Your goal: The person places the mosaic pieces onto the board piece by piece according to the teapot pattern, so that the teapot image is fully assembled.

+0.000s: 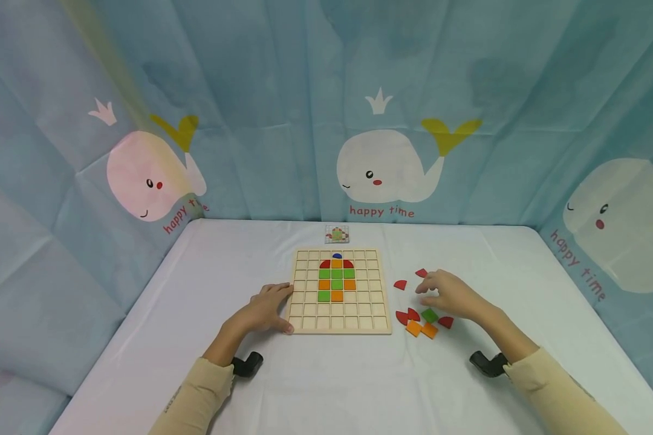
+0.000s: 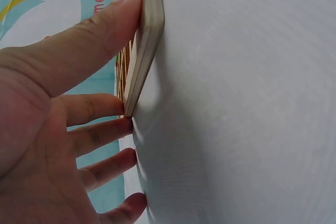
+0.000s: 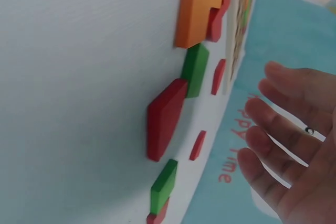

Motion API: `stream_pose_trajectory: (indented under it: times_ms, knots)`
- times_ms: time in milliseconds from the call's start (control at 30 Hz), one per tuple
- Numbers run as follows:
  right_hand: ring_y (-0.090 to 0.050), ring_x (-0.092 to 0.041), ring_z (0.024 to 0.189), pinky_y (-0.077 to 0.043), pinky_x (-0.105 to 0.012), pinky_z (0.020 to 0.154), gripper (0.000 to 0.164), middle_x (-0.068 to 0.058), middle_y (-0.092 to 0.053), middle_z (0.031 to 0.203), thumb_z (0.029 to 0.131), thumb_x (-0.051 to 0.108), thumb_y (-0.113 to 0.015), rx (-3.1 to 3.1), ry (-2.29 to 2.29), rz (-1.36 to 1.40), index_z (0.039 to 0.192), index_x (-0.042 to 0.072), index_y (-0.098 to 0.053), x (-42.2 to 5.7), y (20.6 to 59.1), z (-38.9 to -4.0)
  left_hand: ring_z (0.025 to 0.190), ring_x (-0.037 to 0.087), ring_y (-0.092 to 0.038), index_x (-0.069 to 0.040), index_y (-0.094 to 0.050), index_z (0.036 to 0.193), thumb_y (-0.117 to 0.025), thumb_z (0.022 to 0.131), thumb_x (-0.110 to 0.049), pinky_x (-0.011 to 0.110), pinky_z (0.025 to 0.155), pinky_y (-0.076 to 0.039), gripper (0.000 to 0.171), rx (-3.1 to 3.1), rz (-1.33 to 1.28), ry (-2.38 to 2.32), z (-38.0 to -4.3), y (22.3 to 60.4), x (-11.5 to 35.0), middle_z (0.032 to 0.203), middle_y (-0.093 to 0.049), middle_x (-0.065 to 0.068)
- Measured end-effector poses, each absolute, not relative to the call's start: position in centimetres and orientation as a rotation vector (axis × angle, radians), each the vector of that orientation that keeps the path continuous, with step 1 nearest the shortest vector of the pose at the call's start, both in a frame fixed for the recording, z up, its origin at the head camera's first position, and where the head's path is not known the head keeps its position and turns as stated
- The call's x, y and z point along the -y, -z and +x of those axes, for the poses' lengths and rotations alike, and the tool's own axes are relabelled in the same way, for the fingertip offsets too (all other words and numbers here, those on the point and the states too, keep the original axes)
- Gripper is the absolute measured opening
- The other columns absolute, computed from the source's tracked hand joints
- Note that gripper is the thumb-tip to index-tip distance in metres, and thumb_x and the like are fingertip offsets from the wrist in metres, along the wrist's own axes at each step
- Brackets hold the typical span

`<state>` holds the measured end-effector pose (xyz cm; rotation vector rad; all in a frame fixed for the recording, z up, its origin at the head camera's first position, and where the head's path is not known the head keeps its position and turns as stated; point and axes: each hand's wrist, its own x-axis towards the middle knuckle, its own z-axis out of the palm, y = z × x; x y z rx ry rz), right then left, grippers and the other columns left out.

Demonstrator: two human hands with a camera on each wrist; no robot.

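Observation:
My left hand (image 1: 266,307) rests against the left edge of a wooden grid board (image 1: 361,326), thumb at the near left corner and fingers along the side. In the left wrist view its thumb (image 2: 105,30) lies on the board's rim. On the board stand coloured tiles: a blue half-round (image 1: 337,256) on top, red quarter-rounds (image 1: 325,264), and green (image 1: 337,273) and orange squares (image 1: 337,296) below. My right hand (image 1: 448,293) hovers right of the board with loosely bent fingers, nothing between them. Loose red (image 3: 167,119), green (image 3: 195,71) and orange tiles (image 3: 191,14) lie beneath and beside it.
A small pattern card (image 1: 337,234) lies behind the board on the white tabletop (image 1: 326,380). Another green tile (image 3: 164,186) shows in the right wrist view, hidden by the hand from the head. A blue whale-print curtain (image 1: 283,169) hangs behind the table.

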<state>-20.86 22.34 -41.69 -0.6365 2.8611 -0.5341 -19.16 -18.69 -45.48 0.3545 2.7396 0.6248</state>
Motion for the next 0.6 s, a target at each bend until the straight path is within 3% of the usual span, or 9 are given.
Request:
stream_pose_trajectory:
  times_ms: [600]
  knots:
    - [-0.059, -0.020, 0.093, -0.056, -0.037, 0.081, 0.017, 0.001, -0.067, 0.095, 0.080, 0.009, -0.075, -2.753, 0.488, -0.690, 0.097, 0.009, -0.076, -23.8, 43.5, -20.9, 0.143, 0.041, -0.028, -0.004, -0.039, 0.148, -0.088, 0.069, -0.029, 0.066, 0.109, -0.028, 0.097, -2.742, 0.364, -0.623, -19.4, 45.8, 18.8, 0.155, -0.035, 0.017]
